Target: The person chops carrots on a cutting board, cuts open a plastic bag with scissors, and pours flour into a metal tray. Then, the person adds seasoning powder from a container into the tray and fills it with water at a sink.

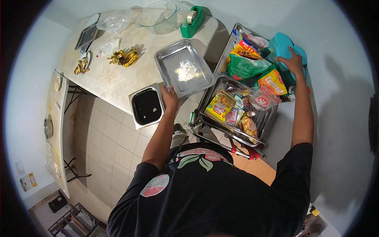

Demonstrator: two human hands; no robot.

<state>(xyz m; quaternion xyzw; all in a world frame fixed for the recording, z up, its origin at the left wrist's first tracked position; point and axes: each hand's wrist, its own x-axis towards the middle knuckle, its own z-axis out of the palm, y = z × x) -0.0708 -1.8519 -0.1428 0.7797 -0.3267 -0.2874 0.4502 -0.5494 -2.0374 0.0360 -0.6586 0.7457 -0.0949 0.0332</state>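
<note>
My left hand grips the near left edge of a shallow metal tray with a small heap of white powder and some yellowish bits in it. The tray juts past the table's corner. Beside that hand stands a square metal pan of dark liquid with a few pale pieces afloat. At the right, my right hand closes over a turquoise lobed container among packets on the cart; its fingertips partly hide against the container.
The cart's metal trays hold a yellow Racik packet, a green pouch and an orange Extra Hot packet. On the table lie banana peels, a glass bowl and a green tape dispenser.
</note>
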